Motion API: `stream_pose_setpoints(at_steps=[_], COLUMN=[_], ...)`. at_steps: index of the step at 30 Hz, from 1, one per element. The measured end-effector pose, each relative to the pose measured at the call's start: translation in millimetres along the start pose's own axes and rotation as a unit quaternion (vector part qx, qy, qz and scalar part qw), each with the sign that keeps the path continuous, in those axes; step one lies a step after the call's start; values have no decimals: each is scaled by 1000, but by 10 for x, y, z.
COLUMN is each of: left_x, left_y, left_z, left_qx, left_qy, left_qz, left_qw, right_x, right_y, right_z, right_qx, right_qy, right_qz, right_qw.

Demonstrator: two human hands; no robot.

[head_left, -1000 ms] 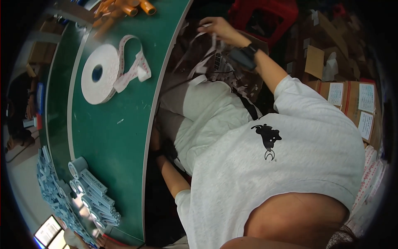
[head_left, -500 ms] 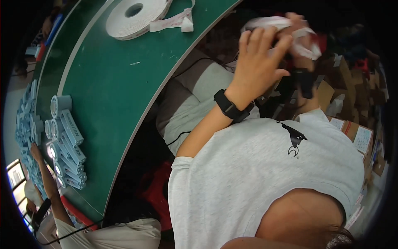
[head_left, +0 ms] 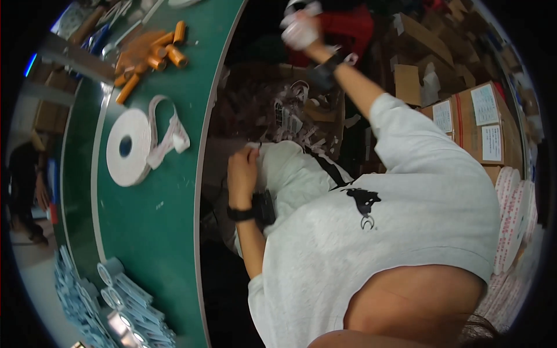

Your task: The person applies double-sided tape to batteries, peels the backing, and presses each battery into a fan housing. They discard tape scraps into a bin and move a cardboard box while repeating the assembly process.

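Observation:
My right hand (head_left: pixel 304 32) is stretched out far ahead, closed around a wad of white strip (head_left: pixel 298 24); motion smears its edges. Below and nearer lies an open carton (head_left: pixel 278 75) with crumpled white scraps (head_left: pixel 290 113) in it. My left hand (head_left: pixel 242 174) rests by my knee, just off the table edge. Its fingers are curled together, and I cannot make out whether anything small is between them. To its left, on the green table (head_left: pixel 168 232), lies a big roll of white tape (head_left: pixel 129 168) with a loose, curled end (head_left: pixel 178 139).
Orange cylinders (head_left: pixel 175 55) lie farther up the table. Light-blue handheld fans (head_left: pixel 133 296) are piled at the near left. A red plastic stool (head_left: pixel 348 29), cardboard boxes (head_left: pixel 464 124) and white printed rolls (head_left: pixel 510 217) stand right. Another person (head_left: pixel 26 185) is at the far left.
My hands have parted: the right has swung forward with the white strip, the left has dropped beside my knee. The view has turned, bringing the scrap carton and orange cylinders into sight.

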State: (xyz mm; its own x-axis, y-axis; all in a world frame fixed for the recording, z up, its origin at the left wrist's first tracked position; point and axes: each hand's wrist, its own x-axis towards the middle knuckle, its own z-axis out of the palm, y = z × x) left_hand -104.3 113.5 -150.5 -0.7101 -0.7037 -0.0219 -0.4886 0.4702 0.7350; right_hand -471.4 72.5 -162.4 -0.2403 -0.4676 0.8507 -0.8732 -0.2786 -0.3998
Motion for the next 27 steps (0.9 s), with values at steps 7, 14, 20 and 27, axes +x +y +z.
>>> stream_pose_setpoints(at_steps=[7,14,20,27], left_x=[-871,-841,107,-294], left_y=[508,847,187,-86], left_z=[-1017,-2233,-2121,-2172], left_qx=[-14,81,318,307], left_qy=[-124,-71,57,193], left_qz=[3,-17,86,26], left_qw=[992,994,943,932], right_x=[-629,1354,1897,1994], right_y=[-174,-1434,-2361,-2459], right_z=[657,-130,1427,1732], right_qx=[-156,116,-44,92], right_qy=[-799,-694,-445,-563], right_qz=[199,121,-221,-236], right_qw=[545,701,867,787])
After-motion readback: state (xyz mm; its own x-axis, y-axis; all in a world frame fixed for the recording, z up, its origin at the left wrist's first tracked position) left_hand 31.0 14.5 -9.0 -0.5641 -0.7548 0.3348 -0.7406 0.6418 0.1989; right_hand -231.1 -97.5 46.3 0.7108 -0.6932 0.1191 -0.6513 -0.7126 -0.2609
